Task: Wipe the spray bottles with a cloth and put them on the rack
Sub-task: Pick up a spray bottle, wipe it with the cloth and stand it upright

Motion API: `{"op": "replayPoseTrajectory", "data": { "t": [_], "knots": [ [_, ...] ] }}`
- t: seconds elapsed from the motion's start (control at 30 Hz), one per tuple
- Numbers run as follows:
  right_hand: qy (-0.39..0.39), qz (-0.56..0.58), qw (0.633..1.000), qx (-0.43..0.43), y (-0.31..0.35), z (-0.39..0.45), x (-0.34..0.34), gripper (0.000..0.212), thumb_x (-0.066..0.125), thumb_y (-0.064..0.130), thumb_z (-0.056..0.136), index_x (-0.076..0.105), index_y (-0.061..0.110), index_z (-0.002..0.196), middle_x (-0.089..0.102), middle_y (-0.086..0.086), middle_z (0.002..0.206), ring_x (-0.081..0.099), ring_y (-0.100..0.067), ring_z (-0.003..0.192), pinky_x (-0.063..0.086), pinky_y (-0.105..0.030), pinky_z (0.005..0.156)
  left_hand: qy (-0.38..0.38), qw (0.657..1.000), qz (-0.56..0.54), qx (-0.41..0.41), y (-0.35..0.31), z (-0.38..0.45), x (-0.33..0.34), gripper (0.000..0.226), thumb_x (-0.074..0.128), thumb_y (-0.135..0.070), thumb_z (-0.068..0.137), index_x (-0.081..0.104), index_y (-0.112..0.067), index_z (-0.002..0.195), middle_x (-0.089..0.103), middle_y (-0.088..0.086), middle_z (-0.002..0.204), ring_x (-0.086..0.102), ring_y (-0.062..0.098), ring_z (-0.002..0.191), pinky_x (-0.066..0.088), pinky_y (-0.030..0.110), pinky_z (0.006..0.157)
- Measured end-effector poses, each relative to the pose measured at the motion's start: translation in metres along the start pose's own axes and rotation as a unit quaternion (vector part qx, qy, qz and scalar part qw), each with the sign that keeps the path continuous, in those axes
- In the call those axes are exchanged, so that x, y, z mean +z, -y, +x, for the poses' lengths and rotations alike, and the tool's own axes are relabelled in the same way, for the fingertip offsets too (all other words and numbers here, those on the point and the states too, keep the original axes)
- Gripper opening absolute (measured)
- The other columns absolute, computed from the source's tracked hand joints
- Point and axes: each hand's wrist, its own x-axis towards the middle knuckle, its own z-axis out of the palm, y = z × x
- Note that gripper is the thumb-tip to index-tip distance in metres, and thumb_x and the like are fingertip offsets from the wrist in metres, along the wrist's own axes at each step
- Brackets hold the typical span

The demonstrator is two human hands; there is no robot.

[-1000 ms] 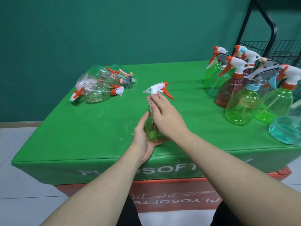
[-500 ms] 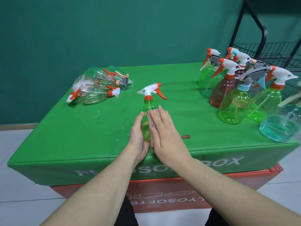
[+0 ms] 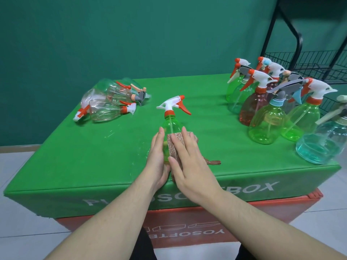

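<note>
Right hand [image 3: 189,164] lay flat over the brown cloth [image 3: 173,145], straight fingers pressing it against the side of the green spray bottle [image 3: 171,128]; it had slid down from the neck, where it had been a second before, to the bottle's belly, so the wipe had travelled most of the body's length. Opposite it, the left hand [image 3: 156,160] braced the other side with straight fingers, palm against the plastic, not wrapped round it. Between the two palms the bottle stood upright near the front edge of the green table [image 3: 75,166], its white and orange trigger head [image 3: 173,105] now bare above the fingers, where earlier it had tipped toward the person. A tail of the cloth trailed onto the table just beside the right wrist.

Well apart to the left lay a heap of clear bottles [image 3: 107,107] on their sides; to the right stood a cluster of upright coloured bottles [image 3: 266,117], and behind them the black wire rack [image 3: 308,61]. I judged this bottle nearly wiped, with the carry to the rack not yet begun.
</note>
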Motion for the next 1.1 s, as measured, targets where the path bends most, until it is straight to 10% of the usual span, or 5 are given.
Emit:
{"op": "replayPoseTrajectory", "data": {
  "t": [0.3, 0.53, 0.9, 1.1],
  "knots": [
    [-0.080, 0.030, 0.996, 0.005, 0.007, 0.038, -0.007, 0.049, 0.038, 0.031, 0.105, 0.042, 0.020, 0.152, 0.008, 0.000, 0.168, 0.013, -0.024, 0.155, 0.021, -0.047, 0.125, 0.003, 0.999, 0.009, 0.031, 0.001, 0.000, 0.001, 0.068, 0.050, -0.069, 0.096, 0.051, -0.027, 0.150, 0.061, -0.001, 0.146, 0.057, 0.016, 0.135, 0.058, 0.034, 0.088],
    [-0.073, 0.086, 0.991, 0.066, 0.008, 0.076, -0.012, 0.039, 0.043, 0.031, 0.106, 0.055, 0.025, 0.143, 0.041, 0.004, 0.146, 0.050, -0.018, 0.130, 0.040, -0.041, 0.111, 0.031, 0.998, -0.061, 0.002, -0.004, -0.004, 0.001, 0.053, 0.045, -0.056, 0.101, 0.053, -0.030, 0.146, 0.069, 0.007, 0.133, 0.070, 0.027, 0.117, 0.061, 0.052, 0.085],
    [-0.085, 0.098, 0.990, 0.046, 0.001, 0.060, -0.002, 0.045, 0.036, 0.032, 0.106, 0.046, 0.025, 0.149, 0.040, 0.001, 0.147, 0.044, -0.016, 0.136, 0.038, -0.040, 0.115, 0.023, 0.998, -0.048, 0.023, -0.006, -0.010, 0.003, 0.039, 0.044, -0.045, 0.107, 0.055, -0.028, 0.140, 0.072, 0.013, 0.124, 0.072, 0.028, 0.099, 0.049, 0.063, 0.099],
    [-0.090, 0.024, 0.996, -0.005, 0.001, 0.039, 0.008, 0.056, 0.026, 0.036, 0.103, 0.042, 0.014, 0.152, 0.035, -0.009, 0.155, 0.030, -0.021, 0.147, 0.025, -0.041, 0.123, -0.006, 0.996, -0.085, 0.008, -0.003, -0.005, 0.000, 0.053, 0.046, -0.049, 0.105, 0.052, -0.017, 0.148, 0.069, 0.013, 0.133, 0.070, 0.025, 0.118, 0.062, 0.035, 0.081]
  ]
}}
